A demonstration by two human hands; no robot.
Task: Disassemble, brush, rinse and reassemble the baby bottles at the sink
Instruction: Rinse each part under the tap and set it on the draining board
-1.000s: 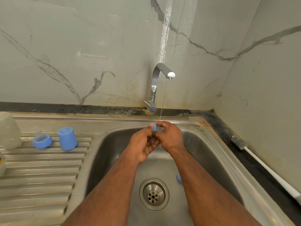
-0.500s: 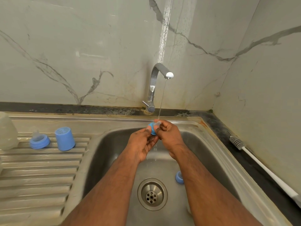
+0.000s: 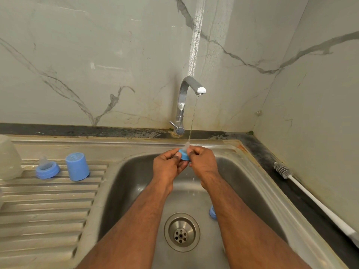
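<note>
Over the steel sink (image 3: 252, 171), my left hand (image 3: 168, 166) and my right hand (image 3: 203, 162) together hold a blue collar ring with a clear teat (image 3: 184, 153). The teat points up and back into the thin stream from the tap (image 3: 186, 94). Fingers of both hands are curled round the ring's rim. On the drainboard at left stand a second blue ring with its teat (image 3: 47, 169) and a blue cap (image 3: 77, 166). A clear bottle body (image 3: 8, 158) sits at the far left edge, partly cut off. Another blue part (image 3: 212, 212) lies in the basin, half hidden by my right forearm.
A white-handled bottle brush (image 3: 303, 189) lies on the dark counter right of the sink, bristles toward the wall. The drain (image 3: 181, 232) is in the basin's middle. Marble walls close off the back and right. The ribbed drainboard (image 3: 44, 206) extends left.
The blue ring has been turned in my hands so its teat now stands up into the water stream; both hands stayed under the tap.
</note>
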